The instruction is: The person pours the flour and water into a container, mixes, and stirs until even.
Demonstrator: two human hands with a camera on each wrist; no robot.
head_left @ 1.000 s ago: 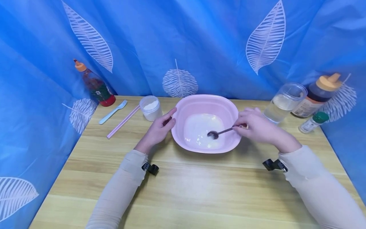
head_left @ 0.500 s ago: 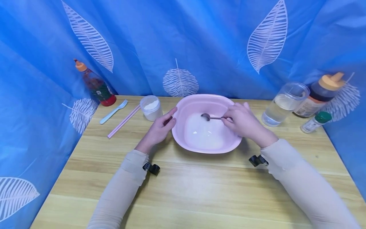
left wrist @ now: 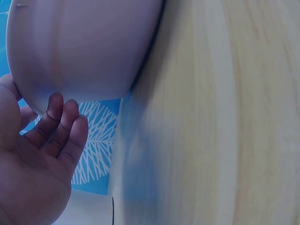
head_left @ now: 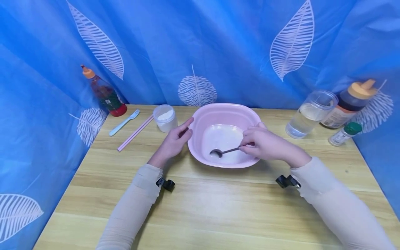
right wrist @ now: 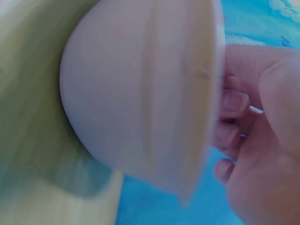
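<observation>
A pink basin [head_left: 225, 108] with milky white liquid in its bottom stands on the table. My left hand [head_left: 171, 144] holds its left rim; in the left wrist view the bent fingers [left wrist: 70, 124] lie at the outer wall below the lip. Over the right rim, my right hand [head_left: 264, 144] pinches the handle of a dark metal spoon [head_left: 216, 152]. The bowl of the spoon is in the liquid near the basin's front left. In the right wrist view the basin's wall hides the spoon and part of the right fingers [right wrist: 232, 103].
Left of the basin are a jar of white powder [head_left: 165, 121], pink chopsticks [head_left: 135, 133], a blue fork [head_left: 124, 123] and a red sauce bottle [head_left: 109, 97]. To the right stand a water cup [head_left: 307, 118], a dark sauce bottle [head_left: 350, 104] and a green-capped shaker [head_left: 345, 133].
My right hand has moved the spoon around in the basin, from the right to the back, then to the front left. The left hand has stayed at the rim.
</observation>
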